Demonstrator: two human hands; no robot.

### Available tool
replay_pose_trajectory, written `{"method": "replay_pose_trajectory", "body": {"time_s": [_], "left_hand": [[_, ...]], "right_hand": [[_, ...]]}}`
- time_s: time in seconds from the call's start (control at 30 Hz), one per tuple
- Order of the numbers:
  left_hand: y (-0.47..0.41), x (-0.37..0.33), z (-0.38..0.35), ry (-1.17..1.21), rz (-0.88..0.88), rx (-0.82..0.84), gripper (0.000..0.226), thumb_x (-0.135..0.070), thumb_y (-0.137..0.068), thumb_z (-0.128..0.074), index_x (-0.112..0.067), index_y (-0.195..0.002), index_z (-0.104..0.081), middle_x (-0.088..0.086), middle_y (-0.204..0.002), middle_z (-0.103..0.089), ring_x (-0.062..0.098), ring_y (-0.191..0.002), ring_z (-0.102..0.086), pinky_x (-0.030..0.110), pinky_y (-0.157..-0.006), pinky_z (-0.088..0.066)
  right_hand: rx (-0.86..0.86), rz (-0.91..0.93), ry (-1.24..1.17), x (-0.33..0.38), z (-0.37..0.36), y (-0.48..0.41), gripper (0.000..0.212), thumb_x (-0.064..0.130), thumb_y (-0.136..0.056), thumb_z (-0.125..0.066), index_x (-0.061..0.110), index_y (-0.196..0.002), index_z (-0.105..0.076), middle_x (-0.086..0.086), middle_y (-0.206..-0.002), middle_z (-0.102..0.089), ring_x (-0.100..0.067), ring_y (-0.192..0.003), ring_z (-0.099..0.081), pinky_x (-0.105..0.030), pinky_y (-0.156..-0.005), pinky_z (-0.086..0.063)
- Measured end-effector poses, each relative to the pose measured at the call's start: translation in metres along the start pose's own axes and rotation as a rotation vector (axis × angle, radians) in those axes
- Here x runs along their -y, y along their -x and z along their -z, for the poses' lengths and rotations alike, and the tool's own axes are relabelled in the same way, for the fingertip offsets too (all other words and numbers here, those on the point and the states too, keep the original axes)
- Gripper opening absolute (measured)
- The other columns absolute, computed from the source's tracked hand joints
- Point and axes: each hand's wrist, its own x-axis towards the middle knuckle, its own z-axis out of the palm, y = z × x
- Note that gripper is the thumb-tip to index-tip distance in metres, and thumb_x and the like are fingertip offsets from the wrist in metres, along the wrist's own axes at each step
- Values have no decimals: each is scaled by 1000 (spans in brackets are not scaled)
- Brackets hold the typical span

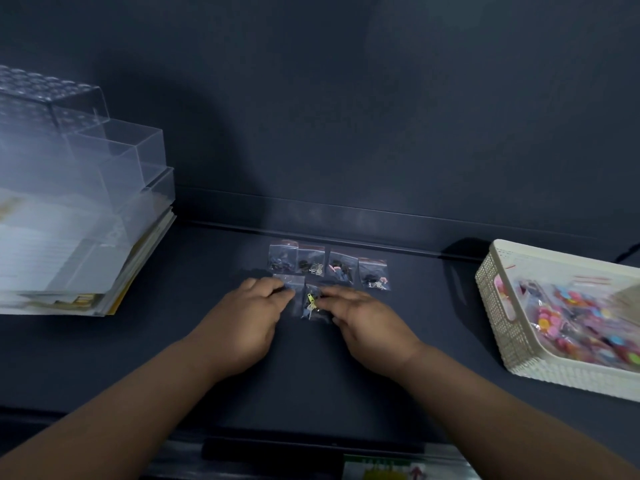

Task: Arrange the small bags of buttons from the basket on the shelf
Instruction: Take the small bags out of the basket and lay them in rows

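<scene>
Several small clear bags of buttons [327,263] lie in a row near the back of the dark shelf [104,358]. In front of that row lie two more bags. My left hand [249,317] rests on the left one [291,282], fingertips pressing it flat. My right hand [367,322] touches the right bag [311,303], which holds a yellow piece, at its right edge. Whether either hand pinches its bag or only presses on it is unclear. The cream basket [498,320] at the right holds several bags of colourful buttons.
A stack of clear plastic boxes [114,161] on papers and folders stands at the left end of the shelf. A low rail runs along the shelf's back. The front edge of the shelf lies below my forearms.
</scene>
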Motion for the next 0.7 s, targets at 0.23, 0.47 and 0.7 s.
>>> {"method": "replay_pose_trajectory", "body": {"time_s": [0.23, 0.47, 0.7], "left_hand": [[-20, -37, 25, -19, -69, -122, 51, -37, -94, -49, -16, -140, -45, 5, -146, -42, 21, -135, -37, 29, -109, -25], [-71, -122, 37, -33, -216, -133, 59, -46, -93, -46, -22, -145, -35, 0, -153, -30, 15, -142, -24, 24, -112, -12], [-118, -222, 30, 21, -330, -108, 59, -46, -93, -46, -27, -147, -30, -6, -154, -27, 11, -141, -21, 25, -114, -16]], "right_hand": [[-113, -55, 100, -14, 25, 20, 52, 35, -88, -33, 16, -132, -55, -9, -141, -50, -31, -127, -49, -41, -110, -36], [-274, -180, 211, -59, 89, 77, 47, 32, -85, -51, 13, -127, -59, -14, -135, -56, -36, -122, -54, -46, -104, -41], [-264, -388, 225, -139, 145, 159, 48, 33, -94, -51, 22, -140, -45, -3, -147, -43, -22, -134, -39, -25, -109, -26]]}}
